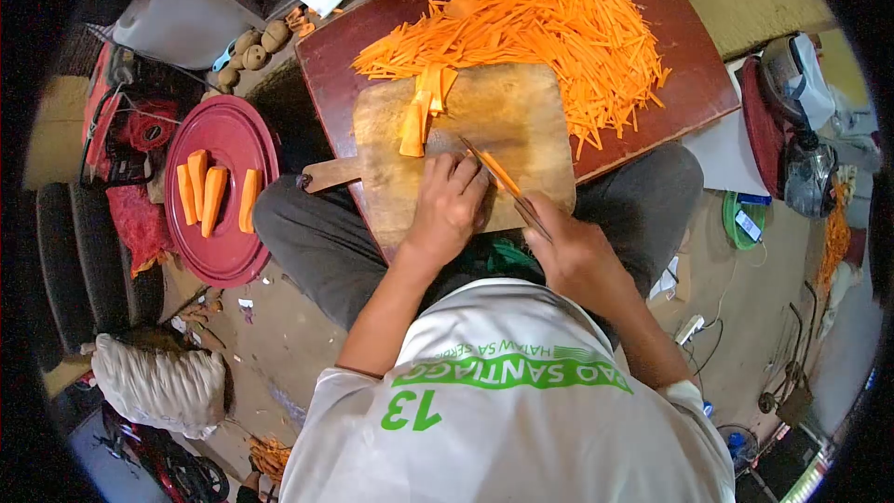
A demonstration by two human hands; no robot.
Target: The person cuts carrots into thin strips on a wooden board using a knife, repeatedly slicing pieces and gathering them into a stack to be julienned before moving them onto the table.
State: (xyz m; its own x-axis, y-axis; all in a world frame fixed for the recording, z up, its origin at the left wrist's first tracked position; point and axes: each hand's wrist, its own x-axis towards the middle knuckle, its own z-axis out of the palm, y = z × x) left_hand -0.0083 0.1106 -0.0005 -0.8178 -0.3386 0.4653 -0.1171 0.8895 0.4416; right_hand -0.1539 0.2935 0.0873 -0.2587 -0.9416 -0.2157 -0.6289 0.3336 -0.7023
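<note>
A wooden cutting board [382, 130] with a handle lies on the dark red table [335, 65]. In my right hand [570, 240] is a knife [491, 168], its blade slanting up and left over the board. Orange carrot strips [501, 172] lie along the blade's right side. My left hand [449, 200] rests on the board just left of the blade, fingers curled; what they press on is hidden. Flat carrot slices [426, 110] are at the board's upper left. Beyond the board spreads a large heap of thin carrot strips [559, 28].
Several peeled carrots [214, 196] lie on a round red lid [223, 261] at the left. Brown round items [251, 51] sit near the table's upper left corner. A green basin [742, 224] with a phone is at the right. My legs flank the table's near edge.
</note>
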